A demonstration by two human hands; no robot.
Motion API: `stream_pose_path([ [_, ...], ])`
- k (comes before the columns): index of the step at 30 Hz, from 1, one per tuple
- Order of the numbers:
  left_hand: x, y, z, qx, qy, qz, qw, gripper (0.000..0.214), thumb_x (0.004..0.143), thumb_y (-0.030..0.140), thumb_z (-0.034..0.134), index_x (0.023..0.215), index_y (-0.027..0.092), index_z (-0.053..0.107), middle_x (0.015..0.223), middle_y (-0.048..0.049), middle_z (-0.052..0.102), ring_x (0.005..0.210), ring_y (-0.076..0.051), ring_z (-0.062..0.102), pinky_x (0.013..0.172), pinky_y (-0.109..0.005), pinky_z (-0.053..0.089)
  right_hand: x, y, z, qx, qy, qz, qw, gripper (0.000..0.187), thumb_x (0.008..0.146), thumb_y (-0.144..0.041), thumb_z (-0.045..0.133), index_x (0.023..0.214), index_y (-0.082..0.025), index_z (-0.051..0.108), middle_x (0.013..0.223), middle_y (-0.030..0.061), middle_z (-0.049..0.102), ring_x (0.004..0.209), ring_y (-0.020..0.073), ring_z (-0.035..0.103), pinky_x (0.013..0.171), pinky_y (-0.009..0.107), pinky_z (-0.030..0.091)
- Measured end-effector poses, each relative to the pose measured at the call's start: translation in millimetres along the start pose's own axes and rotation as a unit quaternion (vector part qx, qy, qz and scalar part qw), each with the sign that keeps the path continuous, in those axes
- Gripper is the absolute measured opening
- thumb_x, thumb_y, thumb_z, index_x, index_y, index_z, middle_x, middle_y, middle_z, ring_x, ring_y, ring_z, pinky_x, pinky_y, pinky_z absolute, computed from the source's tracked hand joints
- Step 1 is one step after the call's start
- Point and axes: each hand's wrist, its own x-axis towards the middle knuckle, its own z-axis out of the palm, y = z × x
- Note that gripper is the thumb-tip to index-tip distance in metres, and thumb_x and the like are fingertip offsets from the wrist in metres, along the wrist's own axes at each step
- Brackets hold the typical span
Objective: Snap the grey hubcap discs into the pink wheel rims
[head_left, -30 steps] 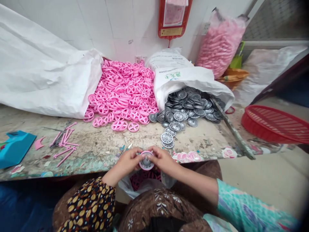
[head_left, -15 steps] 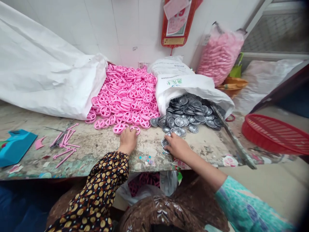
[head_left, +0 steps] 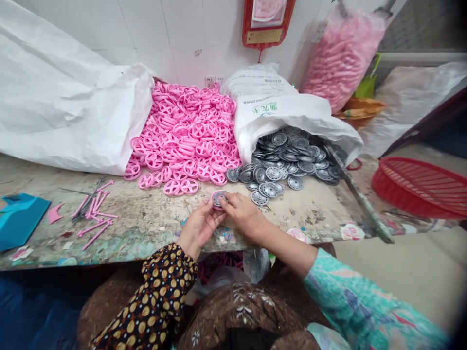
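Note:
Above the front of the table, my two hands meet around a pink plastic wheel with a grey disc [head_left: 219,198] lying against its face. My left hand [head_left: 202,222] is closed on the pink wheel's edge, from the left and below. From the right, my right hand [head_left: 242,214] pinches the grey disc; its fingers cover part of both pieces. Just behind lies a heap of pink spoked wheels [head_left: 189,141]. A pile of grey ridged discs [head_left: 288,158] spills from the mouth of a printed white sack [head_left: 270,108] to the right.
Pink rods [head_left: 95,214] and a blue plastic piece [head_left: 22,218] lie at the left. A large white sack [head_left: 69,107] flanks the pink heap. A metal bar [head_left: 359,197] juts over the front edge, beside a red basket [head_left: 416,189].
My left hand has lifted a pink wheel off the table and moved right. My right hand has brought a grey disc leftward, and the two pieces now meet. The view has shifted slightly.

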Motion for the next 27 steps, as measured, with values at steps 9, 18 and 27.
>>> stream_pose_path([
  [9, -17.0, -0.1, -0.5, 0.039, -0.041, 0.014, 0.998, 0.028, 0.074, 0.012, 0.066, 0.099, 0.017, 0.055, 0.093, -0.0034, 0.067, 0.076, -0.013, 0.067, 0.071, -0.025, 0.056, 5.9, 1.7, -29.4, 0.340, 0.065, 0.188, 0.919, 0.039, 0.085, -0.033, 0.055, 0.122, -0.019, 0.056, 0.106, 0.0093, 0.063, 0.092, 0.0189, 0.057, 0.080, 0.034, 0.047],
  [18, -41.5, -9.2, 6.8, 0.226, -0.047, 0.037, 0.972, 0.045, 0.065, 0.026, 0.076, 0.097, 0.021, 0.045, 0.086, 0.0019, 0.064, 0.058, -0.013, 0.066, 0.056, -0.027, 0.056, 4.6, -4.6, -11.9, 0.596, -0.024, 0.274, 0.754, 0.023, 0.064, -0.028, 0.070, 0.078, -0.017, 0.056, 0.069, -0.0036, 0.057, 0.065, 0.0114, 0.051, 0.060, 0.023, 0.040],
  [27, -53.4, -25.1, -19.8, 0.325, 0.012, 0.042, 0.945, 0.045, 0.066, 0.036, 0.072, 0.101, 0.018, 0.050, 0.072, 0.0028, 0.063, 0.046, -0.010, 0.058, 0.043, -0.020, 0.048, -24.7, -30.2, 17.9, 0.649, -0.041, 0.348, 0.675, 0.032, 0.063, -0.037, 0.070, 0.082, -0.020, 0.050, 0.060, -0.0071, 0.050, 0.049, 0.0087, 0.044, 0.047, 0.021, 0.035],
])
